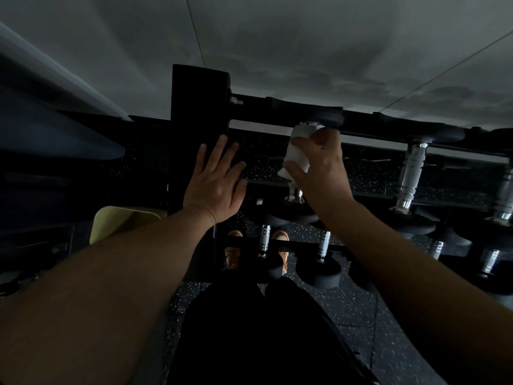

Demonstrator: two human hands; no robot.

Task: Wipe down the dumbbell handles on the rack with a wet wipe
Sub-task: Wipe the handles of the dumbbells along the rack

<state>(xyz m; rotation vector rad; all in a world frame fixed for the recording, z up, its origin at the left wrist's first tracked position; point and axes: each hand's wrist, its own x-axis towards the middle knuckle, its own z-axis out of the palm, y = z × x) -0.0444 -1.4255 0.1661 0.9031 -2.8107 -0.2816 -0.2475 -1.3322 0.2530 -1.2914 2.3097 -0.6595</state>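
Observation:
A black dumbbell rack (pixel 200 107) stands against a pale wall, with dumbbells on two tiers. My right hand (pixel 319 170) grips a white wet wipe (pixel 298 151) wrapped round the chrome handle of the leftmost top-tier dumbbell; that handle is almost wholly hidden under the wipe and my fingers. My left hand (pixel 216 182) lies flat, fingers straight and spread, on the rack's black upright post. A bare chrome handle (pixel 410 173) shows on the neighbouring dumbbell to the right. Lower-tier handles (pixel 265 240) show below.
A pale yellow bin (pixel 122 220) stands at the left beside the rack. The floor (pixel 361 307) is dark speckled rubber. My orange shoes (pixel 233 251) are under the lower tier. More dumbbells (pixel 505 195) run off to the right edge.

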